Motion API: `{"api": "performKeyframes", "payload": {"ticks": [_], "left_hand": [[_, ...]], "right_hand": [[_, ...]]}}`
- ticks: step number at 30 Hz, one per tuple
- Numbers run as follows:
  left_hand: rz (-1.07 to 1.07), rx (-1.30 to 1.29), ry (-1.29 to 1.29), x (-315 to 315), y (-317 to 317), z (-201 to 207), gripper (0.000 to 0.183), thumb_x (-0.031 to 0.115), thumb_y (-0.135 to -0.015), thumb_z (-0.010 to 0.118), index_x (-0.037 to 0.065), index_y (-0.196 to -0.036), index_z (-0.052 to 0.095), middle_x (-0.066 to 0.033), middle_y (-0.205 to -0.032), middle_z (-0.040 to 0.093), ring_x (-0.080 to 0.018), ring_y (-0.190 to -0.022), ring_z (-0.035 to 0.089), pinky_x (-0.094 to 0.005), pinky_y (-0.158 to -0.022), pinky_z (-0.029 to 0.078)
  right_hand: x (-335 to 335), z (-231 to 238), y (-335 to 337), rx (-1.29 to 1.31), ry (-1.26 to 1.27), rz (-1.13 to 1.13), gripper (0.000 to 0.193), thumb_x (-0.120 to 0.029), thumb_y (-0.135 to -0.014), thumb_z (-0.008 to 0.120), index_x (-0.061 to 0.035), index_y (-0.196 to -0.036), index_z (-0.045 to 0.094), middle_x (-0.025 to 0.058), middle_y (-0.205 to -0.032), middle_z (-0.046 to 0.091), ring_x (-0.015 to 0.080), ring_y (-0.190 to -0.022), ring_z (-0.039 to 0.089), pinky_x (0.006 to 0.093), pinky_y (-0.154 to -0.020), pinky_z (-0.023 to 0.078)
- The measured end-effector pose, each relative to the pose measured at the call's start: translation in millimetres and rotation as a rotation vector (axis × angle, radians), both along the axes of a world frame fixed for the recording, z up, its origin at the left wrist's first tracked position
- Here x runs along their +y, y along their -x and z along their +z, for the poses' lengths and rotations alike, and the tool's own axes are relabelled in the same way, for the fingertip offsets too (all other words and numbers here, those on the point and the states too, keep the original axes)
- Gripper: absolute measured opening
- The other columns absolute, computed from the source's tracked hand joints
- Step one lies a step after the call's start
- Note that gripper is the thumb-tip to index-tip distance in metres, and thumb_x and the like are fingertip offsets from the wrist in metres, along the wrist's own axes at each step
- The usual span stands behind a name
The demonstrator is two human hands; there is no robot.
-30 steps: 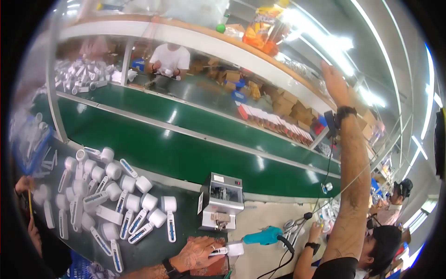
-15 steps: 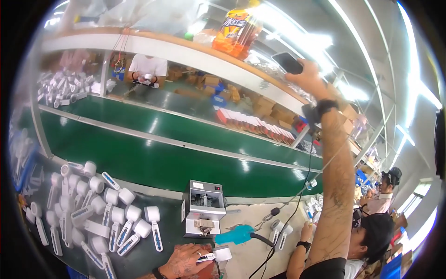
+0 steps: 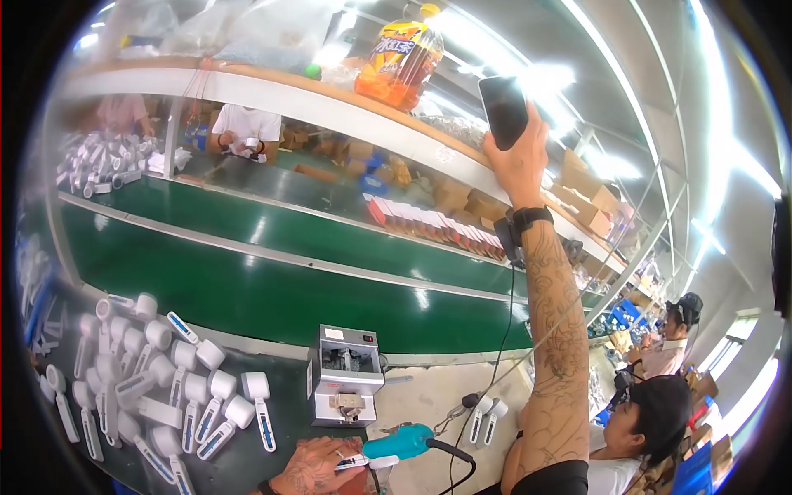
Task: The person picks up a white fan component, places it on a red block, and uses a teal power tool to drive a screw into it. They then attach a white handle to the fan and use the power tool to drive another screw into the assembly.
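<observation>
right hand (image 3: pixel 520 158), partly curled, grips a dark phone (image 3: pixel 504 111)

Up on the shelf (image 3: pixel 289 91), bold characters leap off the yellow label (image 3: pixel 398 48) of a big bottle (image 3: pixel 389 87)! Down below, the grey machine (image 3: pixel 346 379) shows a faint reddish marking on its front and a pale sticker (image 3: pixel 333 334) on top, both too blurred to read, and the white handle (image 3: pixel 352 462) offers nothing legible.
</observation>
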State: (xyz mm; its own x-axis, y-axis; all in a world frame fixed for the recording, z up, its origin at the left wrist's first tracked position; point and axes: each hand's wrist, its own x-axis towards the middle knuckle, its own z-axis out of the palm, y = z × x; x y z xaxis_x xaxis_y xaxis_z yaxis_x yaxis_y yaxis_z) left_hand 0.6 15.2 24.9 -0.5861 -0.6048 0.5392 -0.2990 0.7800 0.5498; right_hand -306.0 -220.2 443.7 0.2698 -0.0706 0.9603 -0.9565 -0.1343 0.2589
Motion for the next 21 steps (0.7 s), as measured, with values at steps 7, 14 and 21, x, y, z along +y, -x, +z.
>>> {"api": "performKeyframes", "payload": {"ticks": [7,14,21], "left_hand": [[-0.031,0.035,-0.023,-3.3,1.8,-3.6,0.027,0.032,-0.083,0.08,0.013,-0.102,0.076,-0.0055,-0.1,0.072,-0.0245,-0.088,0.069,-0.036,-0.076,0.055],[-0.033,0.02,-0.062,-2.3,1.2,-0.5,0.027,0.032,-0.083,0.08,0.012,-0.101,0.076,-0.0059,-0.097,0.071,-0.025,-0.089,0.068,-0.0365,-0.078,0.055],[-0.029,0.02,-0.04,-2.4,1.0,3.6,0.026,0.032,-0.083,0.08,0.013,-0.101,0.076,-0.0052,-0.098,0.072,-0.0245,-0.089,0.069,-0.0371,-0.076,0.055]], "right_hand": [[-4.6,-4.3,2.1,-0.01,0.039,-0.008,0.089,-0.026,-0.075,0.079,-0.0102,-0.15,0.034,0.0195,-0.114,0.05,0.0394,-0.095,0.062,0.0478,-0.079,0.054],[-3.4,-5.6,2.1,-0.012,0.073,-0.002,0.088,-0.026,-0.075,0.079,-0.0102,-0.149,0.035,0.0192,-0.114,0.05,0.0393,-0.096,0.062,0.0484,-0.078,0.054],[-1.6,-7.7,2.1,-0.023,0.055,0.008,0.087,-0.027,-0.076,0.078,-0.0105,-0.149,0.034,0.0185,-0.117,0.05,0.0385,-0.1,0.062,0.0483,-0.08,0.054]]}}
